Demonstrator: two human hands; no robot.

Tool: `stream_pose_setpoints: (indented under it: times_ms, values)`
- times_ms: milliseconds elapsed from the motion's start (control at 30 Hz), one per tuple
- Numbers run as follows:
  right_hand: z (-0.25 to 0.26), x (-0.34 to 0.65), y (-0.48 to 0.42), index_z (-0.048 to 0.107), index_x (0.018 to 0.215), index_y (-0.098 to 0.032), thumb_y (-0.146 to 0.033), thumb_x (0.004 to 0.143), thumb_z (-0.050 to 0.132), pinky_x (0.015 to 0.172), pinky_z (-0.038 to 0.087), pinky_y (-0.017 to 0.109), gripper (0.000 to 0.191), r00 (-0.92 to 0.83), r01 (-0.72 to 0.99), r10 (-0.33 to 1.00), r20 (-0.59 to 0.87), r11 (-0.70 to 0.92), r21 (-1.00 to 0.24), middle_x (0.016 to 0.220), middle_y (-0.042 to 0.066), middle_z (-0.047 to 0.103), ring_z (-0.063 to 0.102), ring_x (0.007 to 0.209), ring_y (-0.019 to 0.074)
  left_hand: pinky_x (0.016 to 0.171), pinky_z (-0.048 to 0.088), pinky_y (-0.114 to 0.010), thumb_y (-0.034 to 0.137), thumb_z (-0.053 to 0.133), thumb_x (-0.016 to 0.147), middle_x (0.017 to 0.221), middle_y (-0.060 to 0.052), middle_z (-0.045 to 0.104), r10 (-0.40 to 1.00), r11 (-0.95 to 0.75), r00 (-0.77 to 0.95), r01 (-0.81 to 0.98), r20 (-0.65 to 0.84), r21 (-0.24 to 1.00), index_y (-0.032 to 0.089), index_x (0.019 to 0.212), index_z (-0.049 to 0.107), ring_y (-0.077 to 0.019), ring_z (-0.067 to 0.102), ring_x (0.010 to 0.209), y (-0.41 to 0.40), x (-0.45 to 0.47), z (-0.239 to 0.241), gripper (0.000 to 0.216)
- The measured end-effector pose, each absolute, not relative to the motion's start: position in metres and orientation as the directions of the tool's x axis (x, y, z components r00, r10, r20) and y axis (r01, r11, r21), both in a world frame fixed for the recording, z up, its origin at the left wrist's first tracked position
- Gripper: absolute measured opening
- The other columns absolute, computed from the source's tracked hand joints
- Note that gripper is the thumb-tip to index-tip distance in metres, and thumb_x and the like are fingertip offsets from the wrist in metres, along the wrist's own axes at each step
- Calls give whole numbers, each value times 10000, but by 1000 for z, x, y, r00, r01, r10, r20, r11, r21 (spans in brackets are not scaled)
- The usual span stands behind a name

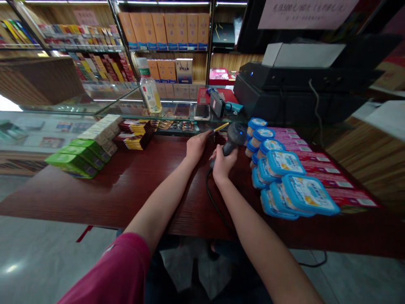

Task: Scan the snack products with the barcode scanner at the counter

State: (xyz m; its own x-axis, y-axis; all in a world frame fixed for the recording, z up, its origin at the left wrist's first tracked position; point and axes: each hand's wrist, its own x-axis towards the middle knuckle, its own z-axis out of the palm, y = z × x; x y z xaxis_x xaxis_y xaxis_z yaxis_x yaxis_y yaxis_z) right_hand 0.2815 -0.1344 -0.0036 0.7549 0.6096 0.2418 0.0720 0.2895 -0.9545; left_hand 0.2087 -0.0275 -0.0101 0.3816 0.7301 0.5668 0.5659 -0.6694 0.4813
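My right hand [223, 162] is wrapped round the grip of a dark handheld barcode scanner [234, 136] whose head shows a blue light; its black cable [213, 198] runs back along the dark red wooden counter [133, 185]. My left hand [196, 145] is closed on a thin flat pack [220, 127] with a yellow edge, held just left of the scanner head. What the pack is I cannot make out.
Blue-lidded tubs [284, 169] and red boxes [319, 169] lie in rows at the right. Green and white cartons [85, 150] and dark packs [137, 133] are stacked at the left. A bottle [149, 88] stands on the glass case; a black till machine [300, 84] sits behind.
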Motion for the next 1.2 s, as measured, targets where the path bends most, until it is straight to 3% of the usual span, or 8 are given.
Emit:
stream_pose_setpoints:
  times_ms: [133, 233, 367, 467, 633, 833, 1000, 1200]
  values:
    - [4, 276, -141, 471, 1169, -283, -442, 817, 681, 503, 499, 272, 439, 688, -25, 679, 256, 374, -927, 675, -91, 523, 526, 486, 130, 1023, 565, -365, 196, 619, 998, 1203, -57, 812, 801, -592, 229, 441, 553, 675, 274, 1206, 807, -260, 764, 1109, -25, 161, -12, 291]
    - [11, 269, -147, 500, 1142, -277, -464, 767, 737, 464, 442, 246, 481, 527, -178, 821, 218, 358, -916, 631, -109, 527, 490, 454, 110, 1040, 579, -409, 186, 686, 943, 1137, -84, 823, 880, -473, 127, 341, 458, 813, 208, 1099, 836, -265, 772, 1068, -19, 109, -16, 217]
    - [14, 256, -155, 549, 1153, -246, -482, 735, 804, 446, 396, 229, 543, 187, -326, 975, 117, 174, -929, 633, -90, 594, 495, 458, 102, 965, 640, -437, 162, 708, 925, 1117, -101, 792, 979, -192, 74, 43, 189, 980, 142, 1328, 716, -208, 783, 952, -14, 55, -19, 403]
    - [13, 246, -160, 571, 1119, -218, -473, 738, 828, 477, 406, 227, 526, 17, -317, 997, 76, 78, -945, 665, -71, 617, 517, 495, 97, 1017, 627, -410, 71, 714, 903, 1106, -78, 766, 992, -34, 119, -121, 49, 992, 142, 1379, 666, -157, 776, 960, -14, 39, -19, 483]
    - [13, 243, -163, 622, 1104, -200, -386, 724, 835, 517, 451, 242, 474, -76, -278, 992, 102, 77, -957, 788, -48, 636, 549, 555, 95, 1085, 590, -407, 15, 653, 929, 1263, -117, 759, 984, 79, 171, -202, -44, 976, 136, 1237, 733, -166, 764, 1065, -16, 44, -16, 340]
    - [9, 248, -161, 643, 1103, -214, -398, 757, 850, 526, 490, 271, 444, -121, -222, 987, 106, 78, -972, 947, 26, 743, 578, 559, 105, 1059, 592, -392, 50, 731, 897, 1281, -122, 765, 991, 79, 120, -233, -52, 969, 126, 1200, 753, -205, 755, 1112, -21, 50, -15, 313]
    - [6, 246, -162, 665, 1167, -204, -417, 777, 851, 439, 416, 247, 481, -170, -192, 983, 72, 39, -981, 909, 43, 764, 532, 506, 95, 1057, 592, -388, 49, 764, 869, 1209, -109, 791, 993, 91, 91, -255, -70, 963, 123, 1199, 754, -216, 746, 1122, -21, 52, -14, 339]
    - [8, 244, -164, 689, 1157, -205, -411, 751, 871, 415, 419, 235, 491, -186, -181, 981, 57, 23, -983, 912, 41, 764, 520, 490, 87, 1039, 601, -394, 31, 737, 874, 1192, -115, 795, 994, 85, 86, -245, -66, 966, 123, 1180, 763, -204, 760, 1068, -23, 53, -12, 321]
